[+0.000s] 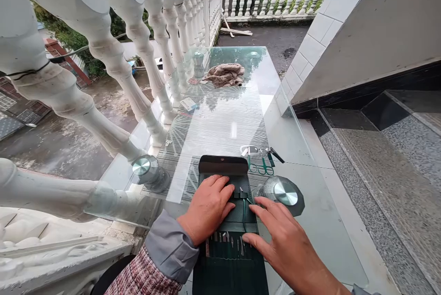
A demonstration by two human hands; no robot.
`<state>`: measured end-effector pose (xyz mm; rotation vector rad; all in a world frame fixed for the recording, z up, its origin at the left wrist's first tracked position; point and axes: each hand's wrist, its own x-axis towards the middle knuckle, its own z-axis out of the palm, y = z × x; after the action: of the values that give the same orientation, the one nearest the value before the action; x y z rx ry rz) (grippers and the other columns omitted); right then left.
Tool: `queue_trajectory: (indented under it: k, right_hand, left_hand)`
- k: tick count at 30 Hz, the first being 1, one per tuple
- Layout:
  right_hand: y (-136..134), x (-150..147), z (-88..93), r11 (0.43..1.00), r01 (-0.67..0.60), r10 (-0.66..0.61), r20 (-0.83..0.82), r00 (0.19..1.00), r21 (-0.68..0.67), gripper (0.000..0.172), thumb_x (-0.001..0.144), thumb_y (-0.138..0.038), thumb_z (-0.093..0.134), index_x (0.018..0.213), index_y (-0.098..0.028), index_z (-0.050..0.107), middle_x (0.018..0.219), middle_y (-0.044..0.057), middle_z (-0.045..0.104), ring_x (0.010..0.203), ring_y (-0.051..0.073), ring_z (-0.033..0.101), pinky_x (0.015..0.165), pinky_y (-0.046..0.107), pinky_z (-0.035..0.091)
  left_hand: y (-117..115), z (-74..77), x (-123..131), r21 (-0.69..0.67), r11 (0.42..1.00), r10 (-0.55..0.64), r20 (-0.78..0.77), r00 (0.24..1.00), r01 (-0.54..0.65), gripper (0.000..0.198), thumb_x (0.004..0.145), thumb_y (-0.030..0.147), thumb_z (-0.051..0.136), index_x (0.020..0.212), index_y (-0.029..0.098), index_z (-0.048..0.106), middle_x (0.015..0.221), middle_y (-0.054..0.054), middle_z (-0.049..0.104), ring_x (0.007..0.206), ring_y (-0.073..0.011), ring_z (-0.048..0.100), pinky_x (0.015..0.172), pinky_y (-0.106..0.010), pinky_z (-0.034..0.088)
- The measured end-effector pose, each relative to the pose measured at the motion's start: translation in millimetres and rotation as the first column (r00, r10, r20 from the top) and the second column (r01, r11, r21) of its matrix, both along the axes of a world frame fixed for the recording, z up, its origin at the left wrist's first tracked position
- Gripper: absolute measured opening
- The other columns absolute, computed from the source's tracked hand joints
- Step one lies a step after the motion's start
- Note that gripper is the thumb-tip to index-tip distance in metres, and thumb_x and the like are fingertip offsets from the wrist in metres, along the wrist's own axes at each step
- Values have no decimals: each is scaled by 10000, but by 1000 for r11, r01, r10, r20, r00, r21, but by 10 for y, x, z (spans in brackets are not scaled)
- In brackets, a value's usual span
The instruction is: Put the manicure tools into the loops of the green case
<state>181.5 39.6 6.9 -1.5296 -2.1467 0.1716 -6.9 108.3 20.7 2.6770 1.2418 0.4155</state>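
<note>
Left hand (209, 205) and right hand (282, 228): hands, two. Sleeves (170, 246), two. Case (230, 277), one; flap (223, 167), one; snap (222, 159), one; strap (240, 195), one. Slim tools (232, 241) in the pocket, six at least, too close-set for an exact count. Scissors (264, 163), number uncertain. Black clipper (277, 155), one at least. Table (241, 109), one; discs (285, 193), four: two near, two far. Cloth (225, 75), one. Box (188, 104), one. Planks (237, 32), two at least. Balusters (103, 47), more than ten, overlap barring an exact figure. Steps (375, 161), number uncertain, cut off at the view's edge.
</note>
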Motion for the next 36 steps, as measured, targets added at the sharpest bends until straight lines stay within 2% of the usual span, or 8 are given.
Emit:
queue_trajectory:
  k: [4, 8, 12, 16, 20, 29, 33, 36]
  right_hand:
    - [12, 43, 62, 991, -24, 16, -65, 998, -132, 262, 725, -212, 650, 975, -214, 570, 1039, 85, 589, 972, 244, 576, 793, 380, 512]
    - [39, 16, 64, 993, -36, 24, -107, 994, -108, 137, 796, -157, 545, 921, -211, 558, 938, 69, 586, 876, 208, 588, 748, 353, 516]
    - [70, 20, 73, 994, -35, 16, -176, 984, -104, 147, 814, -138, 494, 919, -218, 557, 911, 55, 597, 791, 175, 601, 687, 307, 524]
    - [80, 73, 126, 962, -96, 28, -256, 966, -256, 194, 762, -110, 515, 908, -234, 547, 952, 41, 590, 672, 135, 584, 615, 276, 530]
    - [98, 114, 137, 926, -144, 37, -296, 954, -348, 207, 754, -85, 487, 885, -237, 536, 948, 34, 585, 674, 132, 584, 627, 278, 532]
    - [157, 151, 76, 989, -54, 23, -214, 976, -140, 108, 846, -146, 472, 872, -218, 549, 876, 42, 598, 777, 165, 579, 679, 301, 504]
    - [123, 33, 152, 991, -134, 130, -148, 980, -12, 160, 867, -152, 470, 953, -208, 593, 938, 68, 597, 889, 186, 565, 774, 327, 484]
    - [110, -97, 162, 977, -213, 214, -87, 973, 25, 209, 861, -122, 456, 917, -206, 638, 908, 68, 593, 845, 176, 554, 734, 311, 476]
  left_hand:
    - [-3, 4, -4, 0, 1000, -7, -11, 1000, 7, 312, 774, 245, 675, 1054, 170, 558, 1171, -103, 582, 1085, -256, 518, 954, -410, 450]
    - [-6, 18, 0, 4, 1000, -5, -21, 1000, 5, 317, 773, 243, 676, 1057, 163, 559, 1181, -112, 577, 1083, -260, 518, 953, -412, 450]
    - [-5, 14, -1, 8, 1000, -7, -19, 1000, 7, 304, 788, 245, 658, 1063, 173, 551, 1183, -111, 576, 1088, -258, 519, 947, -419, 452]
    - [-1, 0, -9, 8, 1000, -15, -18, 1000, 15, 298, 784, 250, 663, 1050, 173, 552, 1173, -107, 579, 1089, -258, 519, 950, -413, 451]
    - [1, -5, -12, 10, 1000, -18, -23, 1000, 19, 297, 783, 255, 665, 1045, 169, 555, 1169, -108, 578, 1086, -262, 518, 949, -412, 452]
    - [-3, 30, -8, 10, 1000, -22, -53, 998, 22, 333, 768, 257, 684, 1060, 155, 559, 1175, -108, 569, 1087, -273, 516, 961, -402, 446]
    - [-5, 31, -7, 12, 1000, -21, -43, 999, 21, 351, 774, 246, 674, 1087, 150, 546, 1175, -114, 571, 1089, -274, 518, 964, -409, 442]
    - [-4, 21, -5, 11, 1000, -17, -38, 999, 17, 365, 775, 221, 667, 1106, 145, 535, 1186, -120, 567, 1097, -274, 516, 968, -417, 439]
